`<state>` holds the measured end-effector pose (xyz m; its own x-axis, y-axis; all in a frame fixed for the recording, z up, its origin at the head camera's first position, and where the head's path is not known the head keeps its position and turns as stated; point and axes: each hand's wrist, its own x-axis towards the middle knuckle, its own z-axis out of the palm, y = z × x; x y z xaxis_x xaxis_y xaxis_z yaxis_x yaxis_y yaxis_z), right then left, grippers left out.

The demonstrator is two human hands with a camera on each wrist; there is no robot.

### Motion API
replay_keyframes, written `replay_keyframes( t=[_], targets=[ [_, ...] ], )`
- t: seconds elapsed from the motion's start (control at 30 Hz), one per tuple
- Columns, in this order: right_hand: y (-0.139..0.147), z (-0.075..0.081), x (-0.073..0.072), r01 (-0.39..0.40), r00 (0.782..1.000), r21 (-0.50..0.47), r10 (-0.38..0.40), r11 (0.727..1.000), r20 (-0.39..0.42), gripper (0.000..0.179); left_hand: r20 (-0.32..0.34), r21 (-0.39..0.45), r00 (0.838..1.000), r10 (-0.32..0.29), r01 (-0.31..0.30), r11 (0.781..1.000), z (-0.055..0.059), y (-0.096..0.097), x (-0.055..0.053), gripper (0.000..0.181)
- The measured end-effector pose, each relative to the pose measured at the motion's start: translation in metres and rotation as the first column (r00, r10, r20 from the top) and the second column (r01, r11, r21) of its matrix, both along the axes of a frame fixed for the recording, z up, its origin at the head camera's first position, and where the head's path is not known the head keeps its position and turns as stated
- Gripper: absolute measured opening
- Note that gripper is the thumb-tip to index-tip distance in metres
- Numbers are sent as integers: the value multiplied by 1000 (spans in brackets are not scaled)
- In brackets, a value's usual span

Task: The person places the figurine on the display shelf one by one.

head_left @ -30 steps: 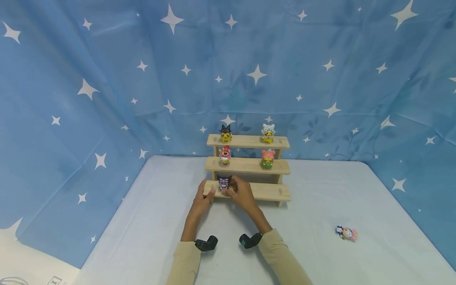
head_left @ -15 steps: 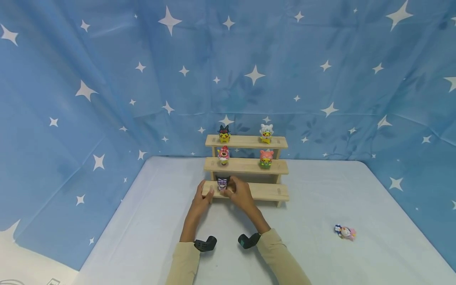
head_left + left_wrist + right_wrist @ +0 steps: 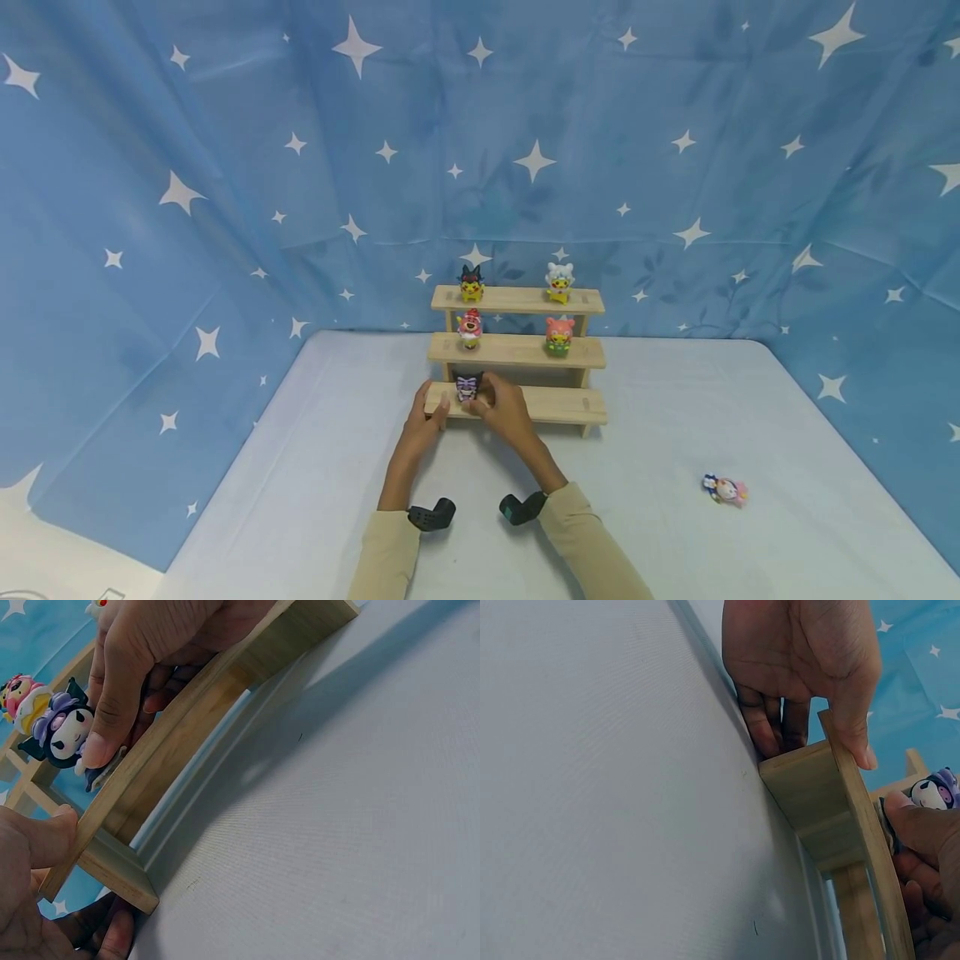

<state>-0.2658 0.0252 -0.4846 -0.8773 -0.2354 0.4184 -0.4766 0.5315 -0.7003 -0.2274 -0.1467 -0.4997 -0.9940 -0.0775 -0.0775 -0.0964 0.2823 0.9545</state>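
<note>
A three-step wooden display shelf (image 3: pixel 558 405) stands on the white table. On the left part of its lowest step is a small black-and-purple figurine (image 3: pixel 467 388) with a pale face, upright. My right hand (image 3: pixel 513 410) pinches this figurine from the right, its thumb (image 3: pixel 99 748) across the front near the base. My left hand (image 3: pixel 422 423) grips the left end of the same step. In the right wrist view, the left thumb (image 3: pixel 853 733) lies on the board and the other fingers reach around beside the shelf's leg. The figurine's right side is partly hidden by my right hand.
The middle step bears a pink-and-red figurine (image 3: pixel 470 329) and a coral-and-green figurine (image 3: pixel 558 336). On the top step stand a black-eared yellow figurine (image 3: pixel 471 284) and a white-hooded one (image 3: pixel 559 283). Another figurine (image 3: pixel 726 490) lies at the right. A starry blue curtain (image 3: pixel 480 167) hangs behind.
The head view has shifted slightly, so the whole scene sits a little further left. Both hands keep their places on the figurine and the shelf.
</note>
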Motion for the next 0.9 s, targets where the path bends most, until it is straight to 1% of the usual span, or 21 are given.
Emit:
replay_keyframes(
  t=[0.37,0.53,0.7,0.8,0.9],
  targets=[
    [2,-1,3,5,1000,-9,-5,1000,-18,37,3,14,1000,-3,3,1000,-1,1,0,67],
    [7,0,5,-1,1000,-9,1,1000,2,41,10,29,1000,-7,7,1000,-1,1,0,67],
    [15,2,7,-32,999,-53,33,998,17,45,21,17,1000,-1,0,1000,-1,1,-1,66],
    [20,3,7,-50,998,-84,52,995,30,44,20,11,1000,10,-10,1000,-1,0,-2,65],
    [26,4,9,-49,997,-103,55,993,54,42,22,7,1000,11,-11,1000,-1,0,-3,65]
  ],
)
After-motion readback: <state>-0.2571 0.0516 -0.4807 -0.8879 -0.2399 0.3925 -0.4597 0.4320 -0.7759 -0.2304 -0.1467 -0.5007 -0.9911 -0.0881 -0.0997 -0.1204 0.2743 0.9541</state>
